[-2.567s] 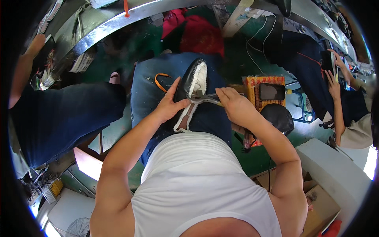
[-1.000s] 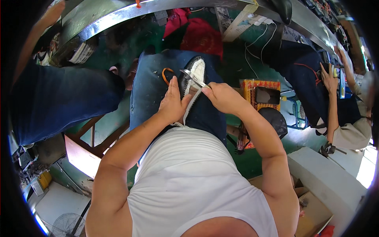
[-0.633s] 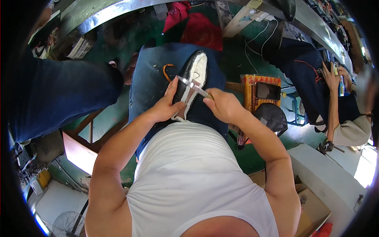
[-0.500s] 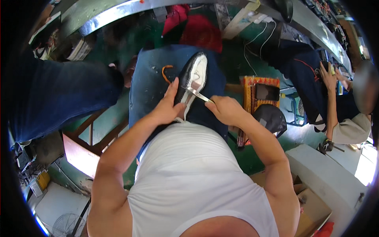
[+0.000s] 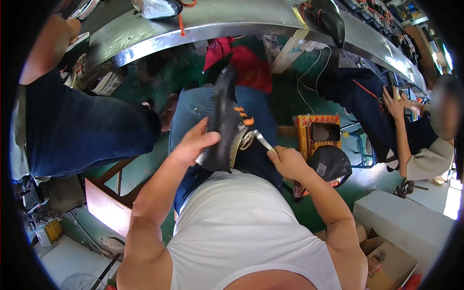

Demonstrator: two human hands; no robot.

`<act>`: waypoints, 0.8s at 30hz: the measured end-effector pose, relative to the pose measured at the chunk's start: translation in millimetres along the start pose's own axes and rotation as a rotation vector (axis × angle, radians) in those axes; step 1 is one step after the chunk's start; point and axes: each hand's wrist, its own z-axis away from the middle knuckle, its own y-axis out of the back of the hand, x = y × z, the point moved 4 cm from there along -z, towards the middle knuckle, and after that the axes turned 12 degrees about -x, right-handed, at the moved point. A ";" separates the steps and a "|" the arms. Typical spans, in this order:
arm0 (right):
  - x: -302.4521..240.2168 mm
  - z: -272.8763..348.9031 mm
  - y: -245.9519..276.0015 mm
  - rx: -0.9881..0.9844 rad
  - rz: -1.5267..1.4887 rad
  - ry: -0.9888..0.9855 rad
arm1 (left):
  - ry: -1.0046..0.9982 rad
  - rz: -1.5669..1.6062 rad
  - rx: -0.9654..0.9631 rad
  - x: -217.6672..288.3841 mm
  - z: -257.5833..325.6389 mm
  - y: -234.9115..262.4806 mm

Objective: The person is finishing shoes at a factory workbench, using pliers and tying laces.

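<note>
My left hand is closed round the side of a black leather shoe held up over my lap, its toe pointing away from me. White stitching runs along the shoe's left edge. Orange lacing crosses its right side, and a pale looped cord hangs near its opening. To the right, my right hand grips a slim silver metal tool. The tool's far end is by the cord; whether it touches cannot be told. My jeans lie beneath the shoe.
A metal-edged workbench with shoes on it curves across the far side. One person's leg is close on my left; another person sits at right. A patterned box with a dark tray and a black cap stands nearby.
The shoe has turned from sole side up to upper side up, showing its orange lacing. My right hand has moved right and nearer with the tool. The view has tilted, showing more bench.
</note>
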 end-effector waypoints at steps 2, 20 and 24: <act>-8.4 10.2 -7.0 0.106 0.140 0.130 | -0.097 0.149 -0.090 15.5 -0.1 -7.9; -71.1 -27.0 32.0 0.203 -0.081 0.658 | -0.014 0.346 0.323 -89.2 -25.5 27.4; -74.2 -12.3 55.2 -0.094 -0.312 0.565 | 0.131 -0.073 0.640 -81.9 -25.5 47.0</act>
